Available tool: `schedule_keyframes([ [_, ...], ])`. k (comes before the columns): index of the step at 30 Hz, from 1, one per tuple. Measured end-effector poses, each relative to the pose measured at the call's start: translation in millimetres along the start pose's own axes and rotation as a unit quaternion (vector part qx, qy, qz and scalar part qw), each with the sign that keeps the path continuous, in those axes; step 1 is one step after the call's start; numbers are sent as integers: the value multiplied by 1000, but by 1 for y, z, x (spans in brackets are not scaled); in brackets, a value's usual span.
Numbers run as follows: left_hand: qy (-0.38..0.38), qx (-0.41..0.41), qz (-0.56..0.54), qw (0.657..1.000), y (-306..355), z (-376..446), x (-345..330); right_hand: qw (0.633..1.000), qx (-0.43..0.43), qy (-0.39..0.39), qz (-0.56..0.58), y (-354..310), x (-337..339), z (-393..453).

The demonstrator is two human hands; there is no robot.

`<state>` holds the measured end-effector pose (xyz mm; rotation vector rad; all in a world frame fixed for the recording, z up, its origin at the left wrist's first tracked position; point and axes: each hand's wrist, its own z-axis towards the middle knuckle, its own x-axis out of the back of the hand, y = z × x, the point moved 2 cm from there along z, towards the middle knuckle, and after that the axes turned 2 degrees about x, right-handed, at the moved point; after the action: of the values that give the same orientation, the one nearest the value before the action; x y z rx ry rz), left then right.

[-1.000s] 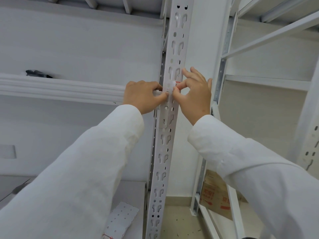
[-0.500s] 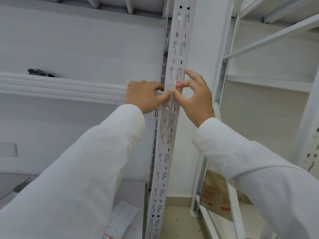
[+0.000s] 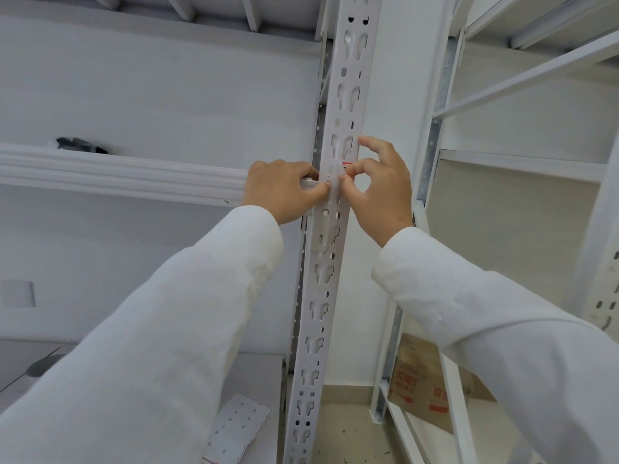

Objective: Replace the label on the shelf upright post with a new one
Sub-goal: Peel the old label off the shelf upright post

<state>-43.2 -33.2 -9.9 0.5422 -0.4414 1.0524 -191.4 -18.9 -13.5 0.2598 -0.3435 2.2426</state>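
A white perforated shelf upright post runs up the middle of the head view. A small white label with a red edge sits on the post at hand height. My left hand is closed beside the post, thumb and forefinger pinching the label's left side. My right hand pinches the label's right side with thumb and forefinger, its other fingers spread upward. The two sets of fingertips nearly touch on the post front and cover most of the label.
A white shelf beam runs left from the post with a dark object on it. A perforated sheet of stickers lies on the lower shelf. A cardboard box stands under the right-hand rack.
My right hand's upper fingers have lifted away from the post while thumb and forefinger stay pinched on the label. The left hand has barely moved.
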Motion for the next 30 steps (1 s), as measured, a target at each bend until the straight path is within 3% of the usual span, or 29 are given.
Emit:
schedule_keyframes([
  [12,1,2,-7,1000,0,-1,0,999,-7,6,33,-1,1,1],
  [20,-10,11,-14,1000,0,0,1,996,-84,13,8,-21,2,19],
  [30,-14,13,-8,1000,1,0,1,994,-103,27,34,-17,3,14],
])
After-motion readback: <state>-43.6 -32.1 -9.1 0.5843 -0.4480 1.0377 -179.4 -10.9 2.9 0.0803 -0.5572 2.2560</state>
